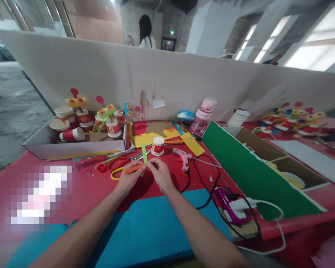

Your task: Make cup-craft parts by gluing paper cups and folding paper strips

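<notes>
My left grip [132, 178] was clamped on an orange strip [134, 169]; my right grip [158, 174] was pinched on the lower end of a green strip [144, 152], where the two strips met. Both were held above the red surface [83, 188]. Just beyond stood a red-and-white paper cup [158, 148], upright. Pink glue gun [185, 159] lay to its right; scissors [116, 174] near my left grip, partly hidden.
</notes>
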Demonstrator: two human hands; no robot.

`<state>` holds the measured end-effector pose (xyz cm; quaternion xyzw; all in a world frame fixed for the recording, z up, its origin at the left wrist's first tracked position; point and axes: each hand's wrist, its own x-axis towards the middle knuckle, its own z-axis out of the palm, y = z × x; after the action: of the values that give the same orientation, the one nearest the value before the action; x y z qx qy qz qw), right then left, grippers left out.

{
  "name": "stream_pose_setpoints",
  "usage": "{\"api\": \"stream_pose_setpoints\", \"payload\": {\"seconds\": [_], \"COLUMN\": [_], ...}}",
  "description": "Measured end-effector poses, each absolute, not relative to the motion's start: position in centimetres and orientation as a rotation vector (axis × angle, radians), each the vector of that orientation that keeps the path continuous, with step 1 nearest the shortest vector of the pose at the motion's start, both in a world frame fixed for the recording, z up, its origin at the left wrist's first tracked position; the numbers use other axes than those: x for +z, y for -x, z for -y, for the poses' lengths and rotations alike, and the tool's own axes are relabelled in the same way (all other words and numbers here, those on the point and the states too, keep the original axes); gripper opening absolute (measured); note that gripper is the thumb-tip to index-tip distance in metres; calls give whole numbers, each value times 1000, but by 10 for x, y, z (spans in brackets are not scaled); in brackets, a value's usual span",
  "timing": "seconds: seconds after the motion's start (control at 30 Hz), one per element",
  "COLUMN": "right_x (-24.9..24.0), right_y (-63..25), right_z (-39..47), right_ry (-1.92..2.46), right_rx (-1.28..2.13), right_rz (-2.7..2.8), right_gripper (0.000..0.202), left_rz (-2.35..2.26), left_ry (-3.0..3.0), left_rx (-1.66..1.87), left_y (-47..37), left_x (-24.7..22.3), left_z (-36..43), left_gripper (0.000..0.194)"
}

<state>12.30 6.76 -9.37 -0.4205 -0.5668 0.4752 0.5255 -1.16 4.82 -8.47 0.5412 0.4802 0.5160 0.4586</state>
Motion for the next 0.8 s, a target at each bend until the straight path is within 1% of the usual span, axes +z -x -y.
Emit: {"api": "stream_pose_setpoints", "payload": {"seconds": [0.1, 0.27, 0.47, 0.8], "right_x": [-94, -94, -89, -93], "right_y": [-123, -123, -124, -126], "right_z": [-67, -67, -66, -69], "right_ry": [1030, 1025, 1089, 1064], "right_rx": [1011, 1029, 957, 1082], "right_rz": [1452, 1468, 1469, 1403], "right_gripper": [17, 16, 14, 18], "left_rz": [-1186, -1237, -1194, -1221], "left_ry": [-1353, -1365, -1365, -1244], "left_rx": [1274, 1280, 1325, 1374], "left_y": [13, 15, 13, 10], "left_x": [-88, -88, -86, -81], "left_z": [-49, -51, -48, -47], "left_gripper": [20, 19, 18, 18]}}
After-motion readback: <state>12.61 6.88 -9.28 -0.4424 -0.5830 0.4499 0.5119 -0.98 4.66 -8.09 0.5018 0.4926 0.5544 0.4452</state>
